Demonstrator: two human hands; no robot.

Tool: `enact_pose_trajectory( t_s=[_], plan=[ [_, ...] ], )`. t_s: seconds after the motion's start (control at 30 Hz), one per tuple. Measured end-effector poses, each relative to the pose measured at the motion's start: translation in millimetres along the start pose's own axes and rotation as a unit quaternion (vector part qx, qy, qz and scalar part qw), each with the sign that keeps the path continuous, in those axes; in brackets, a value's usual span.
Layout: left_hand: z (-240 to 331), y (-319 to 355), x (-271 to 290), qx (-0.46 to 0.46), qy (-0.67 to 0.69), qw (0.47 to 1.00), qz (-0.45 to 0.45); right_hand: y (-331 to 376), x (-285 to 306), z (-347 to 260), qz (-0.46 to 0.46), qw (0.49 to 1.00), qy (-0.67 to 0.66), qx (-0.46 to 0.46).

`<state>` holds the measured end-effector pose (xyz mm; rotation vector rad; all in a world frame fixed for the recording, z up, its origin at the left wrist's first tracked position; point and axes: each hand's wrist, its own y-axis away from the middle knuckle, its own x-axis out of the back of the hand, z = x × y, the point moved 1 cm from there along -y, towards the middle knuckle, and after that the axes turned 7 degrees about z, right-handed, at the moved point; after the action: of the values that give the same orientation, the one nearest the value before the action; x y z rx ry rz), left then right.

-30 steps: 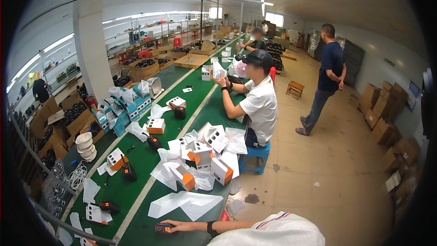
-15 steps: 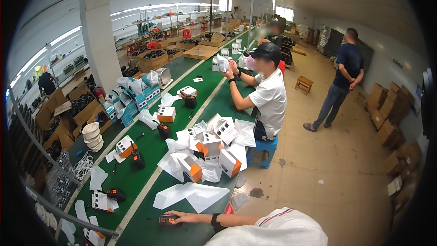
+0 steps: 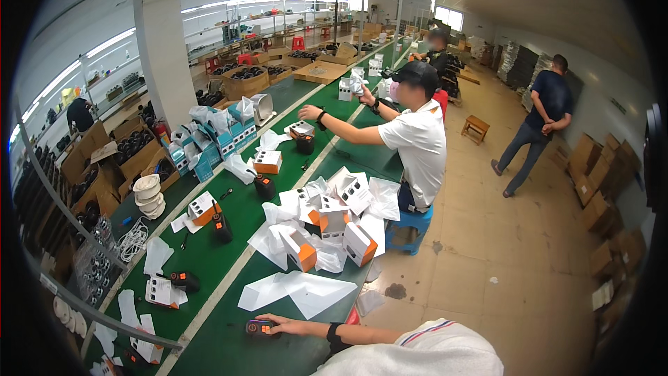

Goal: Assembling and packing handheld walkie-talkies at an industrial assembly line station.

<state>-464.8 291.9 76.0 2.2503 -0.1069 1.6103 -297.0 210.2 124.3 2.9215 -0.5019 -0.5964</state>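
My right hand point(image 3: 287, 326) reaches across the green table from the lower right, a black band round its wrist. Its fingers close over one end of a small black device point(image 3: 257, 328) with orange squares, which sits on the table. My left hand is out of view. Just beyond lies a sheet of white wrapping point(image 3: 298, 294). Further off is a heap of white and orange boxes point(image 3: 334, 221) mixed with crumpled white wrapping.
A green belt point(image 3: 233, 257) on the left carries boxes and black devices, including one with an antenna point(image 3: 221, 226). A co-worker in a white shirt point(image 3: 421, 143) sits beyond the heap, holding a wrapped item. Another person point(image 3: 546, 104) stands at right. Cartons point(image 3: 609, 202) line the wall.
The view has shifted slightly, moving the scene right. The co-worker's one hand has left the wrapped item and stretches over the belt toward a box. My right hand stays on the device.
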Motion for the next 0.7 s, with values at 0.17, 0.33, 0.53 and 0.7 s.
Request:
enact_pose_trajectory(
  t_s=[0.17,0.33,0.53,0.7],
  plan=[
    [-7,-2,-6,0.014,0.005,1.0,0.008,-3,2,7,0.002,1.0,0.0,0.007],
    [-5,-6,-10,0.016,0.01,1.0,0.022,-3,0,11,0.01,1.0,-0.009,-0.01],
    [-10,-5,-19,0.03,0.016,0.999,0.029,-1,0,8,0.003,1.0,-0.015,-0.007],
    [-14,-4,-26,0.045,0.025,0.998,0.034,-3,3,14,0.011,1.0,-0.026,-0.005]
  ],
)
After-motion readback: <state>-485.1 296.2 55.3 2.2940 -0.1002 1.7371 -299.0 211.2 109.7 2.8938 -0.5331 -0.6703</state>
